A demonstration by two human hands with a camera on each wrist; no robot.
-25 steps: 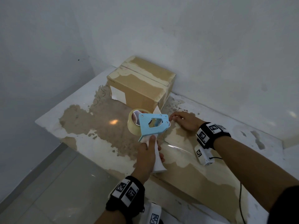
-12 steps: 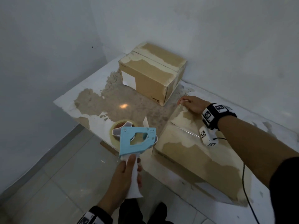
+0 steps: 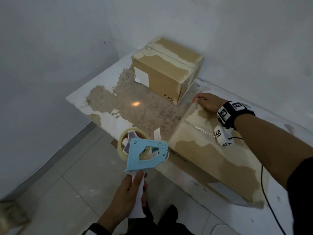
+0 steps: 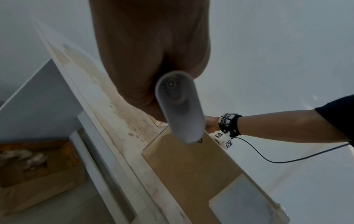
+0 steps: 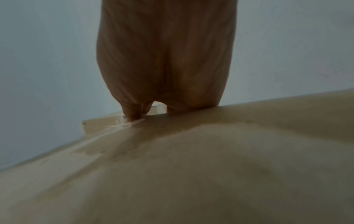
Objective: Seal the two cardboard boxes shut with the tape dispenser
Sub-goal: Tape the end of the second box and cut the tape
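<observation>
Here we see the tape dispenser (image 3: 146, 154) low in the centre of the head view, its light blue frame and roll of clear tape (image 3: 124, 145) held out past the table's near edge, over the tiled floor (image 3: 67, 184). Its white handle (image 3: 138, 199) runs down into the left hand (image 3: 126, 195), whose fingers are curled round the handle with the thumb lying along its top. In the left wrist view the butt of that handle (image 4: 179, 109) fills the middle of the frame below the palm.

Just right of the dispenser lies the near cardboard box (image 3: 218, 167), low and flat, filling the lower right of the head view, with a strip of clear tape (image 3: 201, 130) glinting along its top seam. The right hand (image 3: 207, 101) rests at the box's far end, right of centre; its fingers curl over that edge, and in the right wrist view the fingertips (image 5: 132, 115) press the tape end down on the cardboard.

The second cardboard box (image 3: 166, 68) stands apart at upper centre, in the corner of the walls, a white label (image 3: 142, 77) on its side.

Both boxes sit on the worn white table (image 3: 105, 106).
</observation>
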